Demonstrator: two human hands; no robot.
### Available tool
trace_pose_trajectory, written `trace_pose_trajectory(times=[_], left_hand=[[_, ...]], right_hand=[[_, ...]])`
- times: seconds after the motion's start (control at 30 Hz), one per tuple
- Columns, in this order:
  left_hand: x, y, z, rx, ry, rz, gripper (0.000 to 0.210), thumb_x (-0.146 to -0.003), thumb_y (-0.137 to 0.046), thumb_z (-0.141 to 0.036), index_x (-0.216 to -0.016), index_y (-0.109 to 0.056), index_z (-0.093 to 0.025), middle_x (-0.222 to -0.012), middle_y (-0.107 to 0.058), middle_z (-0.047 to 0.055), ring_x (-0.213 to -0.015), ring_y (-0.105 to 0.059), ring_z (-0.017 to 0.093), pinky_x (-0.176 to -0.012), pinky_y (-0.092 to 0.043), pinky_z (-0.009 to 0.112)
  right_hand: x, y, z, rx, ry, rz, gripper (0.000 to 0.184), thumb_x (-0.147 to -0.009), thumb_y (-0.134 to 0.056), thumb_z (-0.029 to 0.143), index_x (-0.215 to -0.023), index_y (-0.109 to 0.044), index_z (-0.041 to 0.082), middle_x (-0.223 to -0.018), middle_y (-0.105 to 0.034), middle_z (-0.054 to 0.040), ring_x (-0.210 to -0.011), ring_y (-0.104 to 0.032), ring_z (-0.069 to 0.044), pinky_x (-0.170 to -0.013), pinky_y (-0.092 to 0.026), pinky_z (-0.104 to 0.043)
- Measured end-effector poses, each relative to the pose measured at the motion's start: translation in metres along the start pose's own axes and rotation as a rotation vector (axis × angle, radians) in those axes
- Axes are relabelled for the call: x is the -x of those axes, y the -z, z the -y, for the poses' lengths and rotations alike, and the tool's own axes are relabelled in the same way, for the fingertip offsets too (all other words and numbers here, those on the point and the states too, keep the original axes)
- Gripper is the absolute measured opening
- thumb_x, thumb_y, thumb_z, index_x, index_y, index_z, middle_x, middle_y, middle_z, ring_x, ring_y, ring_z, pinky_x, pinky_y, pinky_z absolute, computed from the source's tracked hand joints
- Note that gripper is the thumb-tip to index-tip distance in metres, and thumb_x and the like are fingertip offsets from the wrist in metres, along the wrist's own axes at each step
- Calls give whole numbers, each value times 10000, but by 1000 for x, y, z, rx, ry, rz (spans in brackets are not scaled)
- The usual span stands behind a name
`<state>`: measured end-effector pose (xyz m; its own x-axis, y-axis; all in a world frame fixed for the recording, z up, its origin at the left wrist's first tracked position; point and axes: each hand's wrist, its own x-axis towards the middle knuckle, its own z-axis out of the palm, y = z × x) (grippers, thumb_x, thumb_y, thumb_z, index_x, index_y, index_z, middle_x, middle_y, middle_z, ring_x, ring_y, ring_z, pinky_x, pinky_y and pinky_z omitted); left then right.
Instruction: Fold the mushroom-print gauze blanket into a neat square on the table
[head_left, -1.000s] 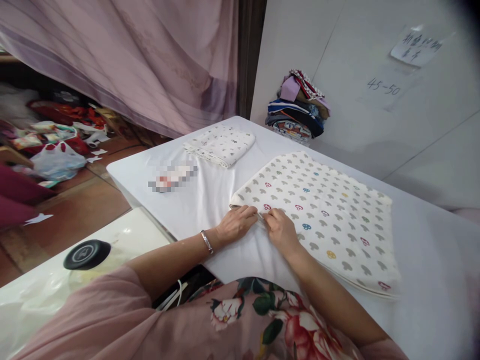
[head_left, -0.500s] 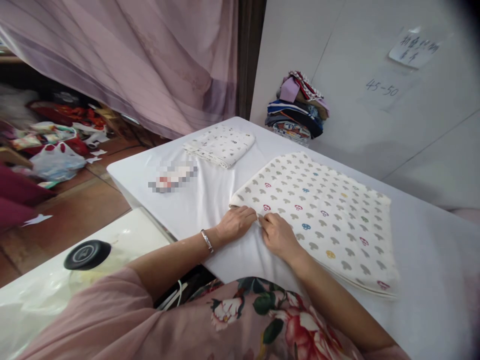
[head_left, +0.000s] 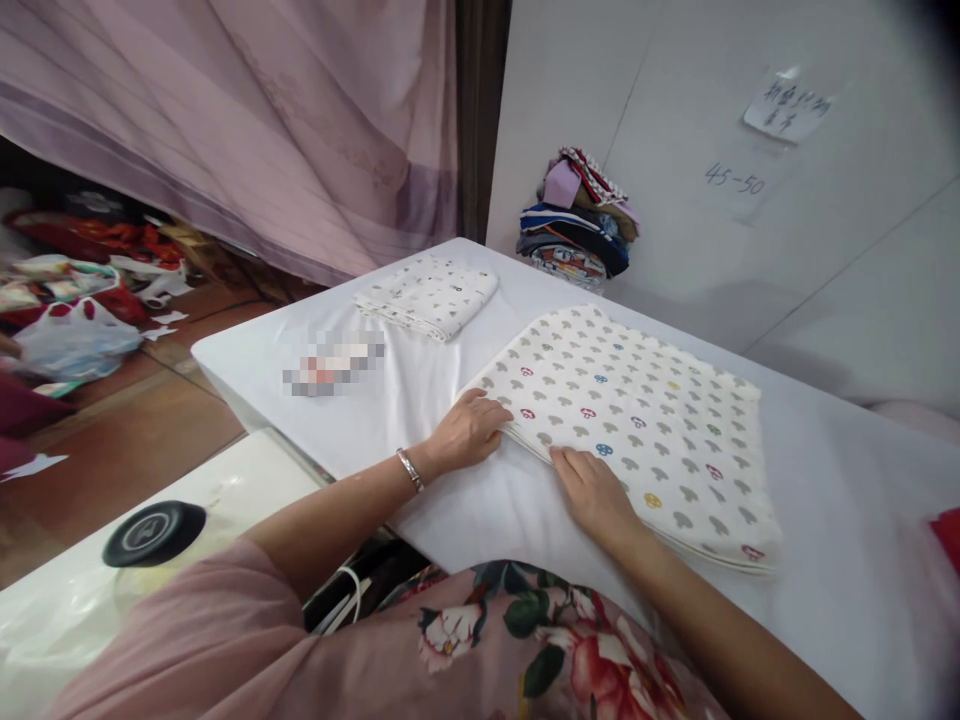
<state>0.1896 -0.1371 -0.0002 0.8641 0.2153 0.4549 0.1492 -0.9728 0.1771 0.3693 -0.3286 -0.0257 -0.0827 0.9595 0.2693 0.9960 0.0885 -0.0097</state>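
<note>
A folded white cloth (head_left: 667, 420) with grey mushroom prints and a few coloured ones lies flat in front of me, its layered edge toward my body. My left hand (head_left: 471, 430), a silver bracelet at its wrist, is closed on that near edge close to the left corner. Farther right along the same edge, the fingers of my right hand (head_left: 592, 490) are bent together on the cloth. Its thumb is hidden. A smaller folded cloth (head_left: 431, 297) with tiny prints rests farther back on the table, apart from both hands.
White fabric covers the table (head_left: 420, 400). A blurred-out item (head_left: 330, 365) lies at left. Stacked folded clothes (head_left: 574, 220) stand behind the far edge, against the wall. At lower left, a white surface (head_left: 240, 490) bears a black round lid (head_left: 155, 532). Plastic bags (head_left: 79, 335) lie on the floor.
My hands, close together at the edge before, are now apart: the right has slid right along the cloth's edge. The bunched bit of edge between them now lies flat. The view has shifted slightly.
</note>
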Motion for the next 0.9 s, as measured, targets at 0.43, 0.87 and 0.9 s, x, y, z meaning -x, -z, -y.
trace_pose_trajectory(times=[0.43,0.87,0.9], left_hand=[[-18,4,4,42,14,206,272,-719,-444,-82,-913,-597,-196,-917,-617,26,-792,-584,158,-657,-444,262],[-14,-14,-19,-20,-121,45,304,-760,-440,-24,-1007,-547,-166,-1135,-581,95,-1043,-519,219,-890,-426,380],[-14,-16,-22,-10,-146,43,261,-773,-437,-26,-967,-545,-163,-1144,-576,97,-1065,-511,217,-908,-419,384]], right_hand=[[-1,24,-32,-458,-186,113,597,-727,-368,16,-1247,-551,246,-1123,-644,-32,-1022,-590,-186,-902,-474,-367],[-8,35,-32,-628,-290,148,546,-706,-390,49,-1146,-628,269,-1079,-668,5,-971,-609,-174,-864,-462,-322],[-8,36,-32,-628,-288,149,543,-707,-390,50,-1144,-627,268,-1077,-668,5,-972,-607,-175,-867,-459,-322]])
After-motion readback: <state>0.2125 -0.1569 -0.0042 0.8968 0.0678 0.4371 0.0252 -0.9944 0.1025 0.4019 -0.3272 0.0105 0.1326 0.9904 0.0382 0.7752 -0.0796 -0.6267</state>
